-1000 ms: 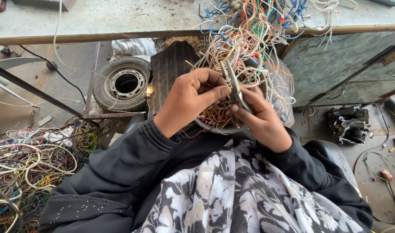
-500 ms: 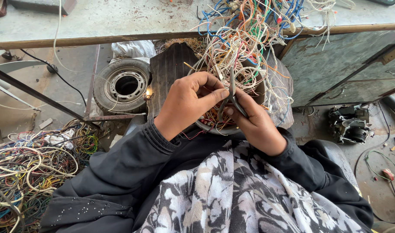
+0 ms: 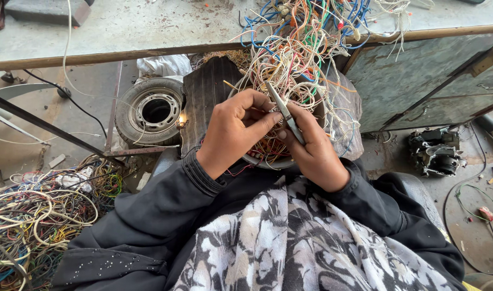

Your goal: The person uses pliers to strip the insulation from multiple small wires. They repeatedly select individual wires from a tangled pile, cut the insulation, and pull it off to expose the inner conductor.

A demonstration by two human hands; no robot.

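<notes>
A long workbench (image 3: 122, 27) with a worn grey top and a wooden front edge carries a tangle of coloured wires (image 3: 306, 37) that spills over that edge, and a dark block (image 3: 47, 9) lies at the bench's far left. Below, the stained concrete floor (image 3: 20, 156) bears a small tyre on its rim (image 3: 152, 110), a heap of stripped cables (image 3: 39, 215) at the left and a dark engine part (image 3: 438, 153) at the right.

Tangled wires (image 3: 306, 48) in blue, orange, green, white and yellow, black sleeves (image 3: 165, 215), black-and-white flowered cloth (image 3: 300, 242), grey tyre (image 3: 152, 110), silver blade (image 3: 284, 112), grey-green metal cabinet (image 3: 419, 75)
</notes>
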